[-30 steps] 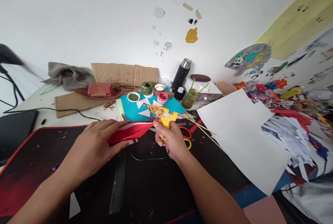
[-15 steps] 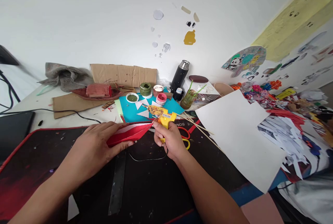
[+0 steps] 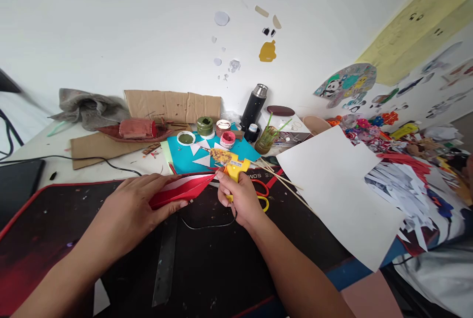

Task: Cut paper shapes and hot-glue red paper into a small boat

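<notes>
Head view: the right hand (image 3: 240, 199) is closed around a yellow glue gun (image 3: 236, 168); its label is too small to read. Just beyond that grip, white letters "SOM" show on the black mat (image 3: 55, 219). The left hand (image 3: 129, 209) clamps a red folded paper (image 3: 181, 189), which lies lengthwise left to right with its tip at the gun's nozzle. Nearer the person lies a ruler (image 3: 166, 259) on otherwise bare mat.

matt red paper (image 3: 181, 189), yellow plastic glue gun (image 3: 236, 169)
</notes>
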Available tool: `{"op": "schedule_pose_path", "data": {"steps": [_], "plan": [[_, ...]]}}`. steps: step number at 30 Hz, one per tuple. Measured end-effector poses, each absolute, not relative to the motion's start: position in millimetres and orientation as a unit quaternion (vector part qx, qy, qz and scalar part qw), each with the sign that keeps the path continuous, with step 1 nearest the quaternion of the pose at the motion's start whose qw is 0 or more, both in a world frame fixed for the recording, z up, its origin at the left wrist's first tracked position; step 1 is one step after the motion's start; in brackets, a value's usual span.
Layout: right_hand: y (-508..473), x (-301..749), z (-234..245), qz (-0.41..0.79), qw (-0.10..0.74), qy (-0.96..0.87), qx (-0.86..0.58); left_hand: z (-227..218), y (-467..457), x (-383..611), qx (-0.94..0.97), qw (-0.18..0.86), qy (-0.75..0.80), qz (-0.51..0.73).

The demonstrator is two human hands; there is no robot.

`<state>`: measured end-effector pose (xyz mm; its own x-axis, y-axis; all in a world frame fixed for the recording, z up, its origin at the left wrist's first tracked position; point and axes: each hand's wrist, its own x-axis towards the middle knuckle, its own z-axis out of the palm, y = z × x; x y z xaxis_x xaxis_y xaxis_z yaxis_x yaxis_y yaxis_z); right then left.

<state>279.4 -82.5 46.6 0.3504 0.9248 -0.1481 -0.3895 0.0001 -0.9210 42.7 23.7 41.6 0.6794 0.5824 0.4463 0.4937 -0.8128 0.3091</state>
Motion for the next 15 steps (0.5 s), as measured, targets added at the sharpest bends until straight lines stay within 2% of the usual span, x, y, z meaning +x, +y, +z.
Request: {"op": "schedule_pose_path", "data": {"steps": [10, 15], "plan": [[-79.9, 282.8, 47.7, 0.502, 0.697, -0.231, -0.457, 45.5, 23.9, 43.8, 0.901, 0.131, 0.326, 0.255], [-79.7, 283.3, 46.3, 0.505, 0.692, -0.249, -0.452, 47.0, 23.2, 44.2, 0.902, 0.127, 0.318, 0.263]]}}
